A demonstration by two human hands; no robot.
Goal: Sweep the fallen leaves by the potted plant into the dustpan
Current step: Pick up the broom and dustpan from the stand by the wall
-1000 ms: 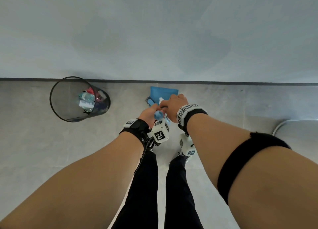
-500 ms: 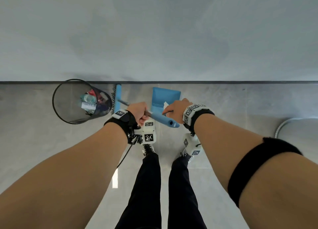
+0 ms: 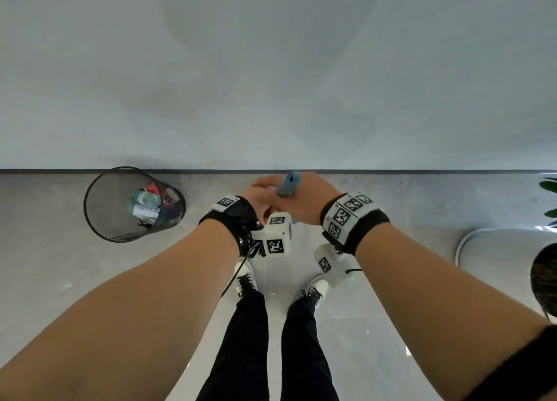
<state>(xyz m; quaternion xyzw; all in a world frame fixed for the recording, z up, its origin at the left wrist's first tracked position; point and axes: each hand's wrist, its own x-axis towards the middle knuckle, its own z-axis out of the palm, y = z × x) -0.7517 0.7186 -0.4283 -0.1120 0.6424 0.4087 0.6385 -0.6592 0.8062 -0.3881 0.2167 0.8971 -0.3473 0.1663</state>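
Left hand (image 3: 259, 198): raised at 12 o'clock before the shoes, fingers curled; whether the handle is held cannot be told.
Right hand (image 3: 304, 198): touching the left, closed on the blue handle (image 3: 288, 184).
Handle axis: end-on toward the camera.
Dustpan, leaves: hidden.
Plant (image 3: 550, 198): at 3 o'clock, right hand nearer.

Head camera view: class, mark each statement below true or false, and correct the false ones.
1. The mesh wastebasket is empty. False: it holds bottles and wrappers.
2. The right hand is wrapped around a blue handle. True.
3. The wastebasket stands to the person's right. False: it stands to their left, near the wall.
4. Green plant leaves show at the right edge. True.
5. The left hand hangs apart, far from the right hand. False: the two are close together in front of the person.
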